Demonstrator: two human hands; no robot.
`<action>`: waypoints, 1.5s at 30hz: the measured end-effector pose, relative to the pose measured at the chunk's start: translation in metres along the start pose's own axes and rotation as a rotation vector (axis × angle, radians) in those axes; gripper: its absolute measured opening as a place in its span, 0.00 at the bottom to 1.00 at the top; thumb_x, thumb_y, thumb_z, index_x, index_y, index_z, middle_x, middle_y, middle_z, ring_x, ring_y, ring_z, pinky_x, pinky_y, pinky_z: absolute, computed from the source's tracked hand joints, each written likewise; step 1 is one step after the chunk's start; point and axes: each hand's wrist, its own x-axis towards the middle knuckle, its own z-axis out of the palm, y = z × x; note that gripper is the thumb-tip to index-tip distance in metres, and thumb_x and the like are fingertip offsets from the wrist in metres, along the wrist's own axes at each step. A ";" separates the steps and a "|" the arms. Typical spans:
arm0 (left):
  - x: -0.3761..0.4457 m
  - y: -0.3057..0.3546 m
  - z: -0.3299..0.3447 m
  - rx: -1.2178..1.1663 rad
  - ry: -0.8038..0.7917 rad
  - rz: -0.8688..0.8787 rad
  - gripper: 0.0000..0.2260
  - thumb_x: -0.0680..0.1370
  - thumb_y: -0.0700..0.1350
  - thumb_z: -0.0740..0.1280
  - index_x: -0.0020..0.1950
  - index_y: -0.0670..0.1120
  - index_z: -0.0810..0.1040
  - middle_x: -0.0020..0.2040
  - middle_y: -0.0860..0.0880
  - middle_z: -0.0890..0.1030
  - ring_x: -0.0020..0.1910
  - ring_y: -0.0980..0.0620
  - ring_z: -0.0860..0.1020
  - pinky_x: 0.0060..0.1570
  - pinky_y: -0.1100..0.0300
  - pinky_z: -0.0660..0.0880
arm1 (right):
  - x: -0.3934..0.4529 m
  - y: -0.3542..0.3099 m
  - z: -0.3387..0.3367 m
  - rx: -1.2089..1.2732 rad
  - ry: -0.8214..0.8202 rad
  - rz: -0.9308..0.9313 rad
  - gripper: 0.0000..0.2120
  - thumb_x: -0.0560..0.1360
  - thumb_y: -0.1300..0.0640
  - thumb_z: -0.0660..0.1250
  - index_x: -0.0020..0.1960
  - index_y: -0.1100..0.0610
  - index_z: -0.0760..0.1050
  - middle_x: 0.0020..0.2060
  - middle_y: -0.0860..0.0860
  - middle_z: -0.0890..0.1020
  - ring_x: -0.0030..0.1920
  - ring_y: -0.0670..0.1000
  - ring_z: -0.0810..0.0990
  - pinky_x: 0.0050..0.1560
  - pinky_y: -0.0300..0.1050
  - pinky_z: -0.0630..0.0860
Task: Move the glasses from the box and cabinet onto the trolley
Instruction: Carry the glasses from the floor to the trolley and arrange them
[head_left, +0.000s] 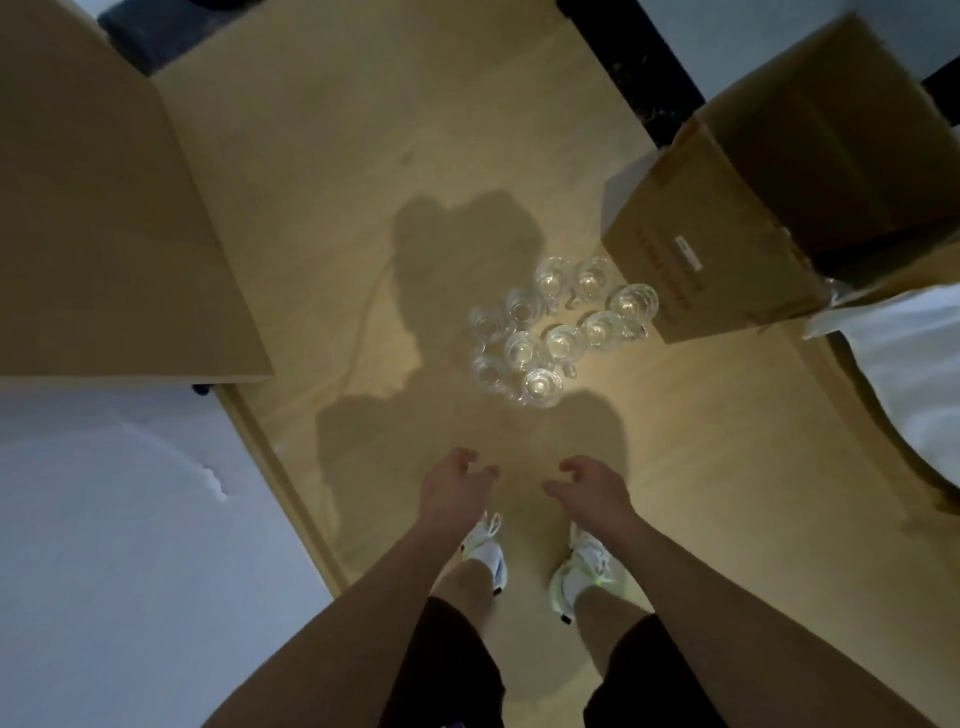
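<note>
On the pale wooden floor (363, 156), near the middle of the view, stands a cluster of clear glasses (556, 332), roughly ten of them, upright and packed close together, several touching their neighbours. Some show small handles at the side. Just beside the cluster, to its right, sits an open cardboard box (737, 208) with printed lettering and a small label on its near wall; its flaps are folded outward, and the nearest glasses stand almost against its lower corner.

Below the glasses and apart from them, both hands hang over the floor and hold nothing. The left hand (457, 486) has its fingers loosely curled and slightly spread, thumb apart from the rest. The right hand (589, 486) mirrors it, fingers relaxed and bent, pointing toward the left hand.

Under the forearms are two white shoes (584, 569) and dark shorts (457, 670). A tan cabinet surface (104, 234) fills the upper left, with white bedding (914, 389) at the right edge.
</note>
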 end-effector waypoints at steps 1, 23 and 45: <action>0.014 -0.004 0.005 -0.029 0.004 -0.017 0.17 0.77 0.51 0.73 0.64 0.48 0.80 0.63 0.46 0.80 0.57 0.48 0.79 0.63 0.56 0.73 | 0.013 0.004 0.007 0.002 -0.009 -0.006 0.24 0.73 0.51 0.75 0.67 0.56 0.78 0.62 0.55 0.81 0.60 0.53 0.80 0.58 0.42 0.74; 0.363 -0.089 0.198 -0.291 0.065 -0.037 0.17 0.78 0.49 0.72 0.64 0.44 0.81 0.59 0.46 0.83 0.57 0.46 0.80 0.54 0.54 0.77 | 0.383 0.095 0.168 0.978 -0.083 0.158 0.05 0.75 0.54 0.75 0.45 0.53 0.81 0.33 0.49 0.76 0.33 0.48 0.74 0.35 0.43 0.73; 0.395 -0.069 0.220 -0.876 0.003 -0.189 0.08 0.81 0.40 0.66 0.59 0.46 0.80 0.49 0.48 0.81 0.45 0.49 0.79 0.44 0.55 0.74 | 0.411 0.092 0.176 1.224 -0.157 0.178 0.04 0.80 0.57 0.68 0.47 0.55 0.81 0.35 0.48 0.81 0.36 0.48 0.78 0.41 0.44 0.73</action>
